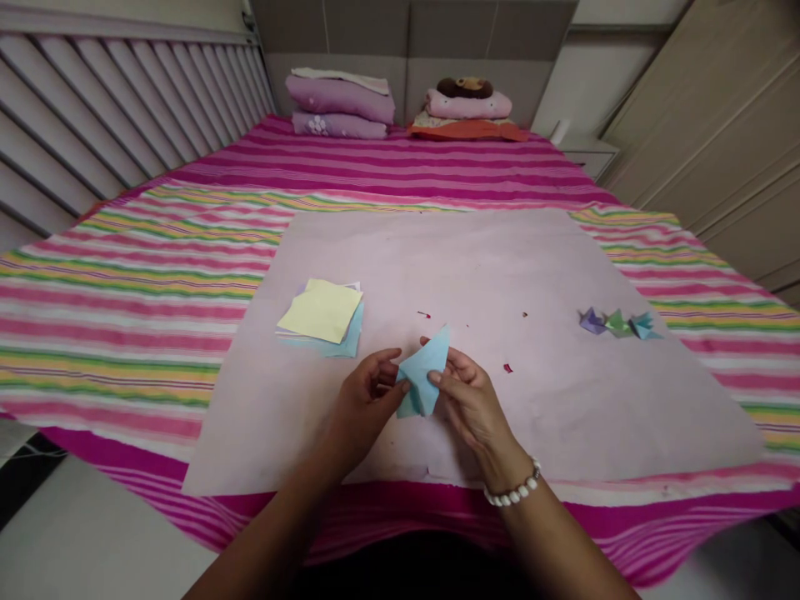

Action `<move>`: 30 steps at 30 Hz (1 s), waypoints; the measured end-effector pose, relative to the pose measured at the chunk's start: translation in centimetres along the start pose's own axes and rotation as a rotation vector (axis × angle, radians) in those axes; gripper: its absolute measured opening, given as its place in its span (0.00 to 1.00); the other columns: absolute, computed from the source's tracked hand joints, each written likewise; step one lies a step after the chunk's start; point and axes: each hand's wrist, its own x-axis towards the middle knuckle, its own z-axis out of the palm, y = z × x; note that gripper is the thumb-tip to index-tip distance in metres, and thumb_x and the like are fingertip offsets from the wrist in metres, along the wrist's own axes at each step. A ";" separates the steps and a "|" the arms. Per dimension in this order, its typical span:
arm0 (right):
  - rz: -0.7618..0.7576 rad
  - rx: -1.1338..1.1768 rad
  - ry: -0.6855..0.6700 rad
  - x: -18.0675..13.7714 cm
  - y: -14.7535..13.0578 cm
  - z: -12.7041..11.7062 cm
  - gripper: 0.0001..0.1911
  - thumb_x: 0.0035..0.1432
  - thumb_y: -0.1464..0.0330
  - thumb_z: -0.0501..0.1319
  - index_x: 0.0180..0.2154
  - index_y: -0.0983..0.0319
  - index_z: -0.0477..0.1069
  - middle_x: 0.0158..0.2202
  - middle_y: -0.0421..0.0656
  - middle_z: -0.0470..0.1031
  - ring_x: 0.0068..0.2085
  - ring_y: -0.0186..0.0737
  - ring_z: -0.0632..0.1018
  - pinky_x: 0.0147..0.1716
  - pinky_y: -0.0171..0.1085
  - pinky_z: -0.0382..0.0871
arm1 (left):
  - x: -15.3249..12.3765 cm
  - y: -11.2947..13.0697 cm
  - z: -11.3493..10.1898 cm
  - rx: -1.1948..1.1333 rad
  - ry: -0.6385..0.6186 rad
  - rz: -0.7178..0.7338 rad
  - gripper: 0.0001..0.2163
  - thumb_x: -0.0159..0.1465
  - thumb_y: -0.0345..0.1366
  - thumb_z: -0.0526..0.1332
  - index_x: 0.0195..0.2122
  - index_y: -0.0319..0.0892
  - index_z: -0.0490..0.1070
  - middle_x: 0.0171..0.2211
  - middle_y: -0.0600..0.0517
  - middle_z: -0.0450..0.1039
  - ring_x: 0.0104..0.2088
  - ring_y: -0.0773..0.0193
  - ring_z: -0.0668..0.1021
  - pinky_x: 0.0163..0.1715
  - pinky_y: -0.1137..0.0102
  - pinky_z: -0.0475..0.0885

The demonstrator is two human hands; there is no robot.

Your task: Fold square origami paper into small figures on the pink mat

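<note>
Between my two hands is a light blue sheet of origami paper (426, 367), partly folded, with one corner pointing up. My left hand (370, 398) pinches its lower left edge between thumb and fingers. On the other side, my right hand (470, 398) grips the paper with the thumb in front and the fingers behind; a white bead bracelet circles that wrist. To the left lies a stack of coloured paper squares (322, 310), pale yellow on top and blue showing below. Three small folded paper pieces, purple (592, 321), green (617, 323) and blue (642, 326), sit in a row at the right.
A large pale sheet (475, 258) covers the middle of the bed over a striped cloth (125, 308). Small red scraps (507, 367) lie on it. Folded purple bedding (341, 100) and a pink pile (468, 105) rest by the headboard. A slatted rail (125, 108) runs along the left.
</note>
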 end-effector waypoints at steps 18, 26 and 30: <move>-0.044 0.088 0.054 -0.1 1.4 0.3 0.09 0.41 0.74 0.71 0.25 0.59 0.73 0.37 0.40 0.79 0.38 0.37 0.78 0.40 0.35 0.71 | -0.3 0.0 0.0 0.027 -0.107 -0.015 0.14 0.57 0.35 0.65 0.45 0.42 0.72 0.35 0.50 0.74 0.36 0.64 0.75 0.34 0.71 0.70; -0.100 0.033 -0.010 -0.6 1.6 0.4 0.08 0.42 0.67 0.73 0.23 0.57 0.74 0.37 0.39 0.79 0.39 0.41 0.78 0.41 0.41 0.71 | -0.3 0.0 -0.2 0.060 -0.097 0.002 0.12 0.58 0.33 0.62 0.44 0.42 0.74 0.36 0.50 0.74 0.35 0.64 0.74 0.33 0.71 0.68; -0.169 -0.097 -0.069 -0.7 1.5 0.0 0.08 0.43 0.65 0.72 0.22 0.56 0.75 0.41 0.41 0.78 0.42 0.45 0.77 0.43 0.44 0.71 | -0.1 0.2 -0.4 0.087 -0.076 0.011 0.10 0.58 0.33 0.61 0.41 0.42 0.76 0.31 0.51 0.74 0.32 0.65 0.74 0.32 0.71 0.67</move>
